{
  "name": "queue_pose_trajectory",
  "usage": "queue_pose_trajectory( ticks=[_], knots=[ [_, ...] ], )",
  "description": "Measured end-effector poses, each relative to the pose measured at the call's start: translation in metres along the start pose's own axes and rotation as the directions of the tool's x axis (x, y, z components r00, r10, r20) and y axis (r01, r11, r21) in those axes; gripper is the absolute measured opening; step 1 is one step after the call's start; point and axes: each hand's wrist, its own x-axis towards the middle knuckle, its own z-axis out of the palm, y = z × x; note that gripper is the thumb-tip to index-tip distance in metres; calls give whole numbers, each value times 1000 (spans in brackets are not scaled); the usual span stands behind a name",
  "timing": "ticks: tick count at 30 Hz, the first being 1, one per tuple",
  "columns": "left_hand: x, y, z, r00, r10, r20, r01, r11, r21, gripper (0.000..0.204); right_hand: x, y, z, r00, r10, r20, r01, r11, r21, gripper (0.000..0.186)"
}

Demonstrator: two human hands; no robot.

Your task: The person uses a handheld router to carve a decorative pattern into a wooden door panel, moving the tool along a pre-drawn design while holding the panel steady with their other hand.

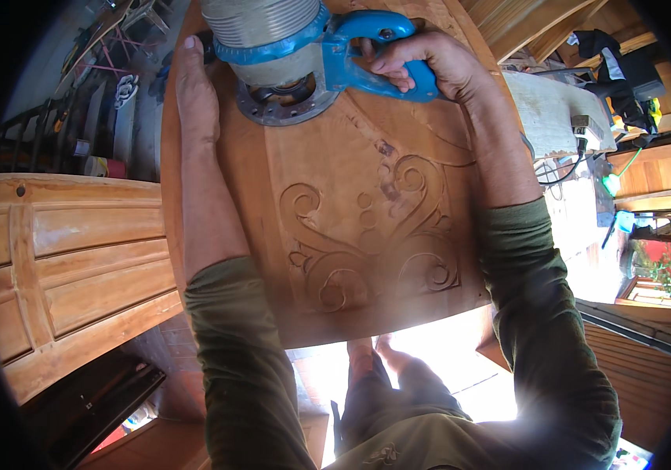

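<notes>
A blue and grey hand-held router stands on a carved wooden panel, its round metal base flat on the wood near the far end. My right hand is closed around the router's blue right handle. My left hand lies along the router's left side with fingers stretched out; the left handle is hidden behind it. Scrolls, curls and small circles are cut into the panel nearer to me.
A panelled wooden door lies at my left. A black case sits on the floor at lower left. A white board with a power strip and cables is at the right. My bare feet show below the panel's near edge.
</notes>
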Motion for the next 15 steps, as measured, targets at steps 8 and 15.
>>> queue_pose_trajectory(
  ticks=[8, 15],
  knots=[
    [-3, -3, 4, 998, 57, -17, -56, 997, 48, 76, 0, 4, 3, 1000, -16, -26, 16, 1000, -19, 19],
    [1, -6, 0, 1000, 23, 1, -23, 1000, -10, 75, 0, 4, 5, 999, -41, 10, 41, 999, -28, 18]
  ],
)
